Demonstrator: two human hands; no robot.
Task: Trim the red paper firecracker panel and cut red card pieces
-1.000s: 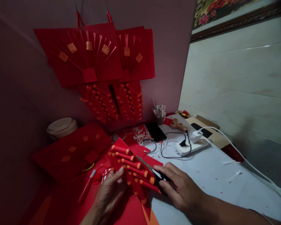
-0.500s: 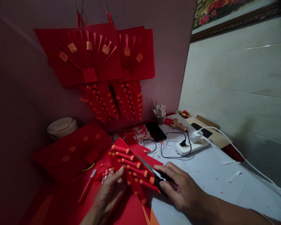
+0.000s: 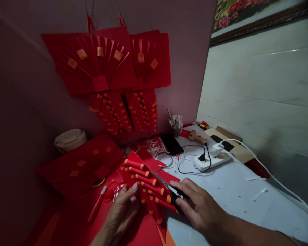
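My left hand (image 3: 124, 208) is closed around the left edge of a paper firecracker string (image 3: 154, 189), made of red paper rolls with orange bands on a red backing. Its thumb lies on top, while the other fingers are partly hidden underneath. In my right hand (image 3: 199, 201) is a pair of black-handled scissors (image 3: 162, 179), with thumb and fingers at the handles. The blades point up and left along the upper right side of the rolls and look nearly closed. Whether they touch the red backing I cannot tell.
Finished red fan decorations (image 3: 100, 65) hang on the wall. On the table are a phone (image 3: 171, 144), a glue gun (image 3: 197, 137), a power strip (image 3: 212, 161) with cables, a pen cup (image 3: 176, 127), a red marker (image 3: 97, 205), paper shreds (image 3: 156, 147) and a white-lidded tub (image 3: 70, 139).
The whole view has shifted slightly, so everything sits a little further right. Both hands keep their hold on the firecracker string and the scissors, with hardly any other movement.
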